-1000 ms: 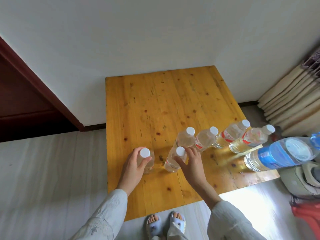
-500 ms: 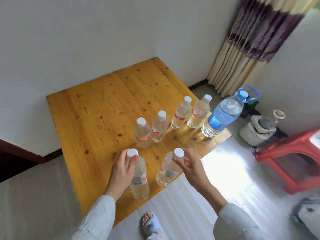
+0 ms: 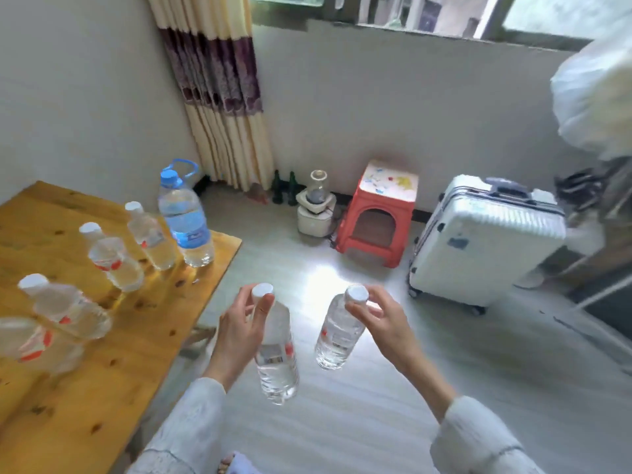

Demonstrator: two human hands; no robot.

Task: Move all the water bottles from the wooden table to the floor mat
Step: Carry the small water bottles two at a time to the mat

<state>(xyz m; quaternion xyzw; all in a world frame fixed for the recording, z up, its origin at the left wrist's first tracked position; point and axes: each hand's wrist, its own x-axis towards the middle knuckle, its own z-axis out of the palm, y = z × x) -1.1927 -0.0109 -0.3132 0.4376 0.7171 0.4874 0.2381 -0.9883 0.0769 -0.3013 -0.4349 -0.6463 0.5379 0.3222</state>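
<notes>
Two bottles hang over the floor: the left hand [image 3: 239,331] has one bottle [image 3: 277,357] in its grip, the right hand [image 3: 383,323] another [image 3: 337,333], both pinched near the caps. Five bottles stand on the table [image 3: 113,371].

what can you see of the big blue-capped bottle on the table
The big bottle is clear plastic with a blue cap, a blue loop handle at its neck and a blue label around its middle. It looks nearly full of water. It stands upright at the far corner of the wooden table, close to the edge, beside a smaller white-capped bottle. No hand touches it.
</notes>
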